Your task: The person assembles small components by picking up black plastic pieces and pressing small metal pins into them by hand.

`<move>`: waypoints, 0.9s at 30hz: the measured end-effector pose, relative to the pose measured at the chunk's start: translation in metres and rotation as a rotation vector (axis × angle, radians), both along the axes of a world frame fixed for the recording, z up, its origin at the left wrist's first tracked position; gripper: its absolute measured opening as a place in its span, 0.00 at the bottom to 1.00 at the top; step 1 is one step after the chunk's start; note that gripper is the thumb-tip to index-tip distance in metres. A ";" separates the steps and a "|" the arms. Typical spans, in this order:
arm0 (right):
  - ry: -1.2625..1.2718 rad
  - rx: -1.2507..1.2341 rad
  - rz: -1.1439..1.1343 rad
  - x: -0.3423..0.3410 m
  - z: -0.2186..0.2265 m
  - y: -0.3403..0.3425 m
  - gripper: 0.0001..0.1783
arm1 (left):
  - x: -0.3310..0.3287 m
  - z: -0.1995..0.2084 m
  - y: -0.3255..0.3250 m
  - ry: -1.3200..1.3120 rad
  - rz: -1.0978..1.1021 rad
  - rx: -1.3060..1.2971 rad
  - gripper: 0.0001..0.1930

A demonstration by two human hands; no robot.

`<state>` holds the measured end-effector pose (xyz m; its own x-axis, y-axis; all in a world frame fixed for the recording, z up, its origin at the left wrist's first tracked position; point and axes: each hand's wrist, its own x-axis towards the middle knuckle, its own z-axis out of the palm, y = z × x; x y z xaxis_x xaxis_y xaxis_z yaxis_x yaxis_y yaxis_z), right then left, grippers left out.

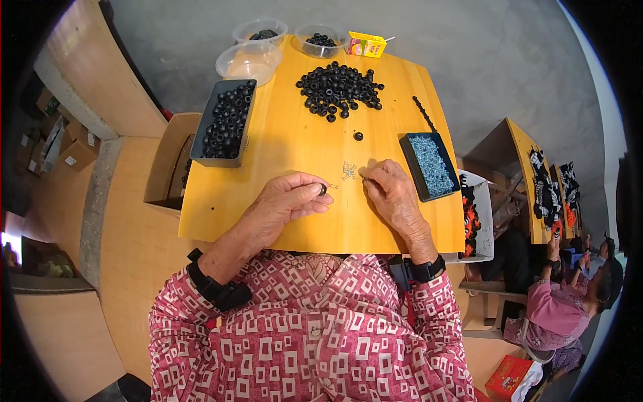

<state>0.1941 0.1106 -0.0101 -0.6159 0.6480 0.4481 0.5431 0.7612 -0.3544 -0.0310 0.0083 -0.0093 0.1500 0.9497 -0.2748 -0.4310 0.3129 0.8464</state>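
My left hand [284,204] is closed, pinching a black bead [323,190] between thumb and fingers. A small thin metal piece [333,186] sticks out beside the bead toward the right. My right hand [395,197] is pinched over the table, thumb against forefinger; what lies between the fingertips is too small to make out. Just left of those fingertips lies a little heap of small silvery metal pieces [349,170]. Farther off, a single black bead [358,136] rests alone, in front of a wide pile of black beads [341,87].
Left on the yellow table [281,134] stands a dark tray [216,162] of black beads; right, a dark tray [442,195] of bluish bits. Clear bowls [249,63] and a yellow carton [366,45] line the far edge. Another person [556,308] sits at right.
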 end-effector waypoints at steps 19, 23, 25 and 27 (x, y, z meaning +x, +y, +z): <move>0.188 -0.171 -0.124 0.004 -0.004 0.005 0.12 | 0.000 0.001 -0.001 0.013 0.010 -0.001 0.13; 0.111 -0.095 -0.122 -0.009 -0.004 0.007 0.11 | 0.001 -0.001 0.001 -0.005 0.001 0.009 0.13; 0.082 0.028 -0.062 -0.014 -0.006 0.008 0.10 | 0.000 -0.002 0.000 -0.002 0.003 -0.010 0.13; -0.043 0.016 -0.113 -0.017 -0.006 0.006 0.09 | 0.001 -0.002 0.001 -0.002 0.006 -0.005 0.13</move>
